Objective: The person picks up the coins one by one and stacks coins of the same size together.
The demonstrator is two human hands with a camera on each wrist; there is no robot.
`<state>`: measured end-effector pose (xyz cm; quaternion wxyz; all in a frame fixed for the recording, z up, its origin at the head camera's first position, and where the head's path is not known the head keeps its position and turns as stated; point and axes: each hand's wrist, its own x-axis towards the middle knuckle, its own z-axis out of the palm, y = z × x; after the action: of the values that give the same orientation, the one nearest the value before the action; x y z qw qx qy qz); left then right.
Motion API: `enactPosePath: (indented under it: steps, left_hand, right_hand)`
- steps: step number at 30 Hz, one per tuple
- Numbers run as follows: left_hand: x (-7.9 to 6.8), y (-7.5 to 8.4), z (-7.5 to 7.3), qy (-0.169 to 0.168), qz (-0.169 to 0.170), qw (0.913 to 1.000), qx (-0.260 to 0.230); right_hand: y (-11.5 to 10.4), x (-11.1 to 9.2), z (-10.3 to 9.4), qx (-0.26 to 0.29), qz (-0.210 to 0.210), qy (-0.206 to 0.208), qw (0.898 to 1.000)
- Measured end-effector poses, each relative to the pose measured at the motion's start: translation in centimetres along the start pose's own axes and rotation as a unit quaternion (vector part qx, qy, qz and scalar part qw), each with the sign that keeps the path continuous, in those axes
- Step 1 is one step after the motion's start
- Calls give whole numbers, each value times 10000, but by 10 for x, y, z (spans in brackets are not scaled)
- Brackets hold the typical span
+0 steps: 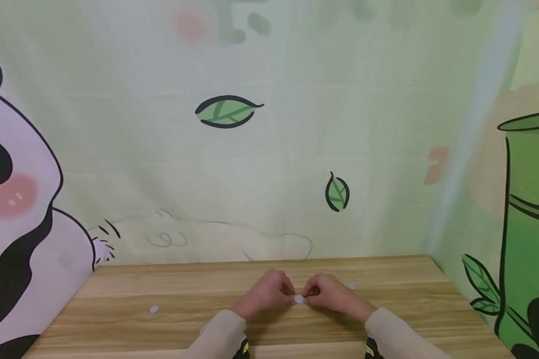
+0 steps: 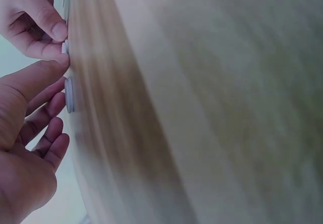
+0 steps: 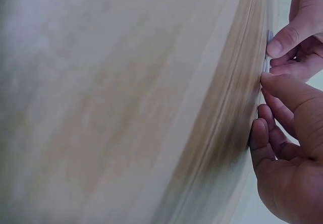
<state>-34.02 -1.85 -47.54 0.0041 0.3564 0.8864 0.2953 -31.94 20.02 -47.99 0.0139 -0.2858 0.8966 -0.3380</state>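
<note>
A small round white disc (image 1: 299, 299) is between my two hands, close over the wooden table. My left hand (image 1: 269, 291) pinches its left edge with thumb and fingertip. From the other side my right hand (image 1: 331, 292) pinches the right edge. The left wrist view shows the disc (image 2: 65, 47) nearly edge-on between the meeting fingertips, with the left hand (image 2: 30, 128) below and the right hand (image 2: 35, 19) above. In the right wrist view the disc (image 3: 266, 66) is mostly covered by fingertips; the right hand's (image 3: 298, 133) other fingers curl loosely near the tabletop.
On the wood-grain table (image 1: 193, 289) lie another white disc (image 1: 153, 309) at left and one (image 1: 352, 286) just behind the right hand. A further disc (image 1: 202, 330) peeks out beside the left sleeve. A printed cloth backdrop (image 1: 274, 164) stands behind the table.
</note>
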Motion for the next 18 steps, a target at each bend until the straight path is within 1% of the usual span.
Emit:
enactPosePath:
  steps: [4,8,15,18]
  left_hand:
    - [2,-3,2,-25,-16,9997,-234]
    - [2,-5,3,-104,-156,9986,-495]
    - [5,-5,4,-255,-537,9909,-1206]
    - [5,-4,4,-268,-655,9881,-1368]
  right_hand:
    - [-1,2,0,22,48,-7,10000]
    - [-4,2,0,-1,78,-39,10000]
    - [-3,0,-2,52,108,11,9999]
    - [1,1,-1,60,82,-19,9999]
